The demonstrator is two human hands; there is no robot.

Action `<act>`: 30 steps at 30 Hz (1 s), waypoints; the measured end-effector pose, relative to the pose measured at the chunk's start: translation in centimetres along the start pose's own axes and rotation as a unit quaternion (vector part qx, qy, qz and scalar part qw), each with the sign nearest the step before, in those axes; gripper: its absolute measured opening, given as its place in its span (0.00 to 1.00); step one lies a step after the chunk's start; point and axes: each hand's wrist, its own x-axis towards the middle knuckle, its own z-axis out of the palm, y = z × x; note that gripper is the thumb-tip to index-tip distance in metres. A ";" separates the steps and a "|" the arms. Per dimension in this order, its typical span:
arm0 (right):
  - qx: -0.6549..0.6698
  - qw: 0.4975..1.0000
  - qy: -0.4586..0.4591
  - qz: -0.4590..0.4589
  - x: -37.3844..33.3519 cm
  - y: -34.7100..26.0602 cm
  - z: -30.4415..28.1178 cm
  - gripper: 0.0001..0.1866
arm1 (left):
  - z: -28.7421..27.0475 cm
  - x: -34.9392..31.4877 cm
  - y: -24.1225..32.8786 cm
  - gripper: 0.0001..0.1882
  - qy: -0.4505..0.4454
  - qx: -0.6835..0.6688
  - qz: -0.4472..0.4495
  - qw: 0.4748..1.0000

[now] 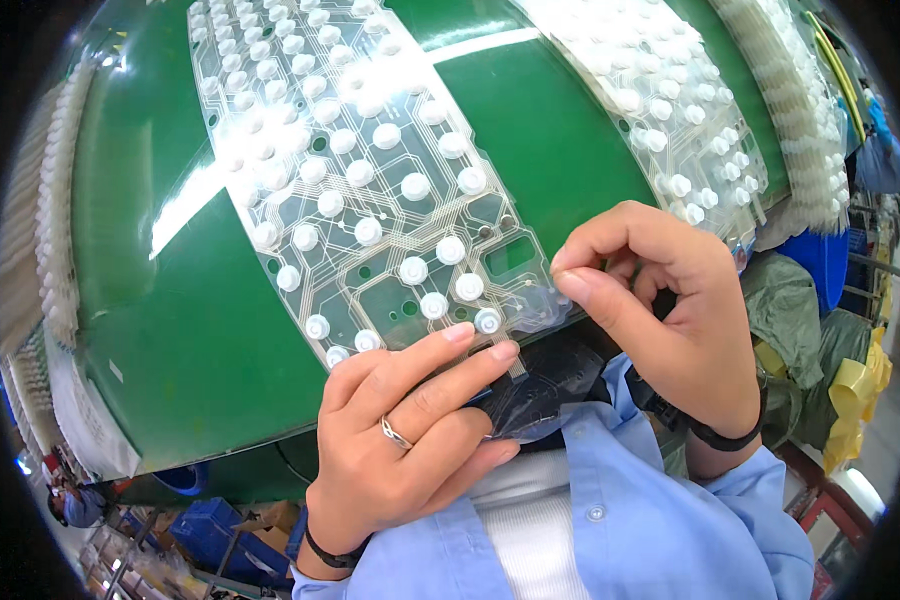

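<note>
A clear keyboard membrane sheet [410, 215], printed with circuit lines and dotted with white rubber domes, lies flat in front of me. My left hand [400, 440], with a ring on one finger, rests at its near edge. Two of its fingers stretch out beside the nearest domes, and the hand holds nothing I can see. My right hand [670, 310] is raised just right of the sheet's near corner. Its thumb and index finger are pinched together; anything between them is too small to make out. A crumpled clear film piece [538, 310] lies at that corner, between the hands.
The sheet lies on a glossy green tabletop [160, 360]. To the right is a stack of similar domed sheets [660, 90]. Rows of stacked sheets [60, 210] line the left side, with another stack [800, 120] far right. Blue bins [225, 535] stand below the table.
</note>
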 end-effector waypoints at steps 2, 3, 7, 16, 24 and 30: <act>-0.015 1.000 0.005 0.000 0.0 -0.1 0.2 0.02 | 0.0 -0.1 -0.1 0.17 -0.002 0.000 -0.002 1.000; -0.021 1.000 0.005 0.001 0.0 -0.1 0.2 0.02 | 0.0 -0.1 -0.1 0.17 -0.003 0.001 -0.003 1.000; -0.036 0.999 0.010 -0.004 0.0 0.1 0.3 0.02 | -0.3 0.2 0.1 0.16 -0.013 0.009 -0.013 1.000; -0.051 0.998 0.011 -0.016 0.1 0.2 0.3 0.02 | -0.1 -0.1 -0.1 0.18 -0.015 0.009 -0.004 1.000; -0.057 0.998 0.019 -0.015 0.1 0.1 0.4 0.02 | -0.3 0.3 0.2 0.16 -0.015 0.010 -0.022 1.000; -0.055 0.998 0.029 -0.014 0.1 0.1 0.7 0.03 | -0.2 0.3 0.2 0.16 -0.016 0.017 -0.020 1.000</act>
